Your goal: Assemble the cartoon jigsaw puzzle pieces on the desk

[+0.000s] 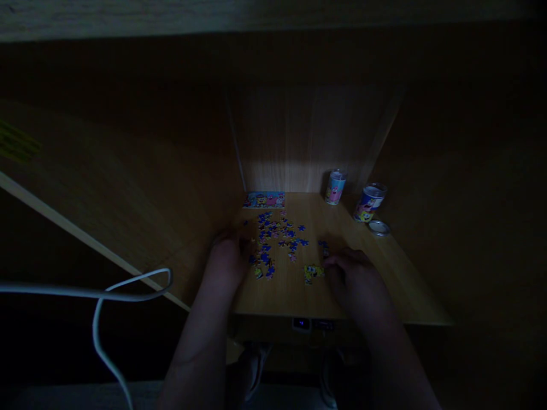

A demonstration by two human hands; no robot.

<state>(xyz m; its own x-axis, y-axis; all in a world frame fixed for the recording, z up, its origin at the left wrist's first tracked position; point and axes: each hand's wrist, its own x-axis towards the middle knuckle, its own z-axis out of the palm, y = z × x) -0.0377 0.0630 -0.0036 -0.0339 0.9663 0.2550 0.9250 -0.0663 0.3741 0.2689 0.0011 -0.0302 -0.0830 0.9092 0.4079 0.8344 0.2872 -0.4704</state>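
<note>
Loose jigsaw puzzle pieces (265,232), many showing blue backs, lie scattered on the wooden surface. My left hand (227,253) rests at their left edge, its fingers bent inward and mostly lost in shadow. Right of the pile lies a small joined patch of yellow puzzle pieces (314,271). My right hand (354,273) is at this patch's right side, thumb and forefinger close together at a puzzle piece there; the dim light blurs the contact. A few darker puzzle pieces (323,247) lie just beyond those fingertips.
A cartoon picture card (264,199) lies at the back left. Two printed cans (335,188) stand at the back right, with a round metal lid (379,228) by the nearer one. Wooden panels enclose the sides. A white cable (128,293) loops at left.
</note>
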